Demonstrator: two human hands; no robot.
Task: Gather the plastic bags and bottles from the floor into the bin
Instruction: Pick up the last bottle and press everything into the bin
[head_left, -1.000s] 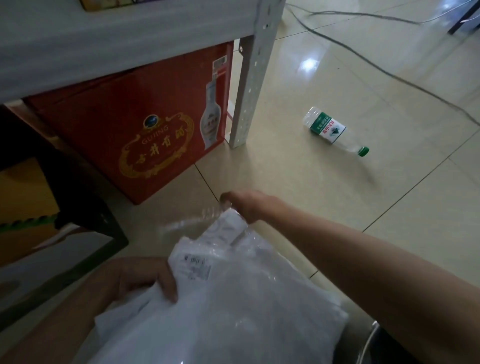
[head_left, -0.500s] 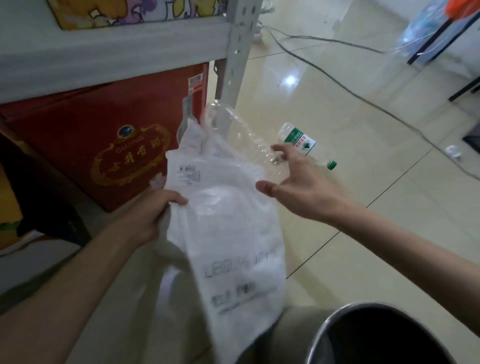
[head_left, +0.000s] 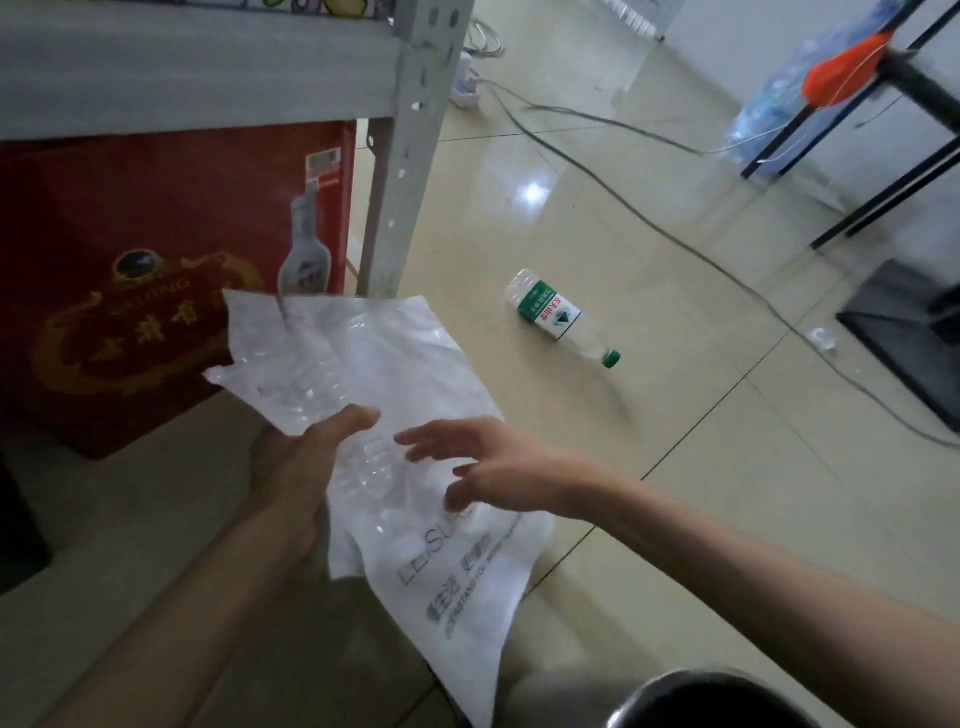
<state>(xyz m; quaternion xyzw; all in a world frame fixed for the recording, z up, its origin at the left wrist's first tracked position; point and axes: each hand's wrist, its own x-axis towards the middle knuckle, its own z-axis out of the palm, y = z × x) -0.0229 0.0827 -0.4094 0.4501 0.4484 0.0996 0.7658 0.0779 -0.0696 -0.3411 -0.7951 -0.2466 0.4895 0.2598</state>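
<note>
The left hand (head_left: 296, 467) grips a bag (head_left: 415, 467) and clear bottle (head_left: 332, 384); the right hand (head_left: 483, 467) is spread. One bottle (head_left: 558, 317) remains on the floor (head_left: 675, 441); nothing visible in the bin (head_left: 675, 696).

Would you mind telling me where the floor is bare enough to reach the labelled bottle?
Bare tiles lie between the white plastic bag and the labelled bottle, and right of it up to the cable. The right hand can likely pass there. It is crowded left, by the shelf post and red box.
</note>
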